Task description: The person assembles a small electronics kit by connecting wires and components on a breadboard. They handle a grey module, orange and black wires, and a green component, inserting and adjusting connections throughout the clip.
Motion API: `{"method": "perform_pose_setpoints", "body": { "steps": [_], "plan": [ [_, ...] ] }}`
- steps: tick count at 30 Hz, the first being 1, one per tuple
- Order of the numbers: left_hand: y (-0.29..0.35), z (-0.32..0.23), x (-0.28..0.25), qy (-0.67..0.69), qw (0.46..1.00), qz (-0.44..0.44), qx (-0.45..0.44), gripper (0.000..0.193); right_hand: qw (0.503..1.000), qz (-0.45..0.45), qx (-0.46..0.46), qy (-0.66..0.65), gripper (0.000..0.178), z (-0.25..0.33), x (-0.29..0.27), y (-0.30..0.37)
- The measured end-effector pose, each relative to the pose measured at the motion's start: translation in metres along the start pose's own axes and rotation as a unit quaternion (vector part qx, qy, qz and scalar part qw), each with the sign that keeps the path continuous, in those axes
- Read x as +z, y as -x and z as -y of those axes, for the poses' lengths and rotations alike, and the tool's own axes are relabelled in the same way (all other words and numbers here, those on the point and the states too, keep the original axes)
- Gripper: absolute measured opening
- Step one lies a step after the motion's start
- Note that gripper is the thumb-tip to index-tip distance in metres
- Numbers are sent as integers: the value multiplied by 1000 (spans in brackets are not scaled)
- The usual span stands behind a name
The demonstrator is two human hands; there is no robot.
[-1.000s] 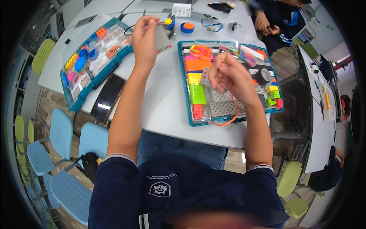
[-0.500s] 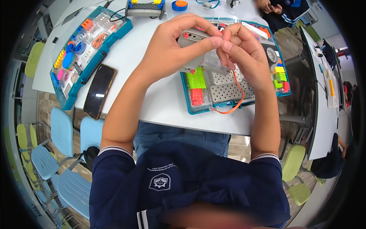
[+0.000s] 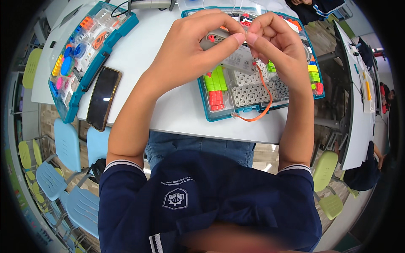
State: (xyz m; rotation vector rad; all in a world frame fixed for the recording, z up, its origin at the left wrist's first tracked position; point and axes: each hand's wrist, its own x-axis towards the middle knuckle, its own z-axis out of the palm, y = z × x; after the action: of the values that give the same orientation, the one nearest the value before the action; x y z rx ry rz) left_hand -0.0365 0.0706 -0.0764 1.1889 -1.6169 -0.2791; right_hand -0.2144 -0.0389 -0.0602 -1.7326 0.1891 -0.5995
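My left hand (image 3: pixel 190 44) curls around a grey building-kit module (image 3: pixel 239 60) with holed sides and red pegs. The thumb and forefinger of that hand close in toward the right fingertips. My right hand (image 3: pixel 282 52) is closed in a pinch above the module's right end; whatever lies between its fingertips is too small to make out. An orange cable (image 3: pixel 269 96) loops down from near the module, its clear plug hanging by the front edge of a teal kit box (image 3: pixel 206 109). Beneath my hands, the box holds lime and red blocks (image 3: pixel 216 86) and grey perforated plates (image 3: pixel 255 93).
On the left of the white table (image 3: pixel 181 126) lie a dark phone (image 3: pixel 104 99) and a second teal tray (image 3: pixel 76 105) of colourful parts. A grey device (image 3: pixel 151 4) with a black cable stands at the back. Blue chairs (image 3: pixel 67 143) are at left; another person's sleeve (image 3: pixel 322 8) shows far right.
The view has shifted slightly, so the table and trays sit higher and the left-hand items farther left. My fingertips stay close together, and the grip on the grey module looks much the same.
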Motion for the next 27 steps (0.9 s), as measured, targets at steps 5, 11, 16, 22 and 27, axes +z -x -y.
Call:
{"method": "perform_pose_setpoints", "body": {
  "steps": [5, 11, 16, 22, 27],
  "plan": [
    [1, -2, -5, -61, 998, 21, 8, 13, 1000, -12, -2, 27, 13, -4, 2, -1],
    [-1, -4, -3, -106, 994, 7, 32, 13, 998, -14, -11, 63, 11, -9, 2, -1],
    [-1, -4, -3, -126, 991, 11, 39, 11, 995, -8, 5, 99, 11, -12, 1, -2],
    [-1, 1, -3, -191, 978, -18, 78, 9, 986, -19, -37, 159, 8, -19, 7, -2],
    [-1, 6, -12, -196, 980, -35, -20, 15, 976, -29, -101, 193, 11, -22, 12, -4]
  ]
}}
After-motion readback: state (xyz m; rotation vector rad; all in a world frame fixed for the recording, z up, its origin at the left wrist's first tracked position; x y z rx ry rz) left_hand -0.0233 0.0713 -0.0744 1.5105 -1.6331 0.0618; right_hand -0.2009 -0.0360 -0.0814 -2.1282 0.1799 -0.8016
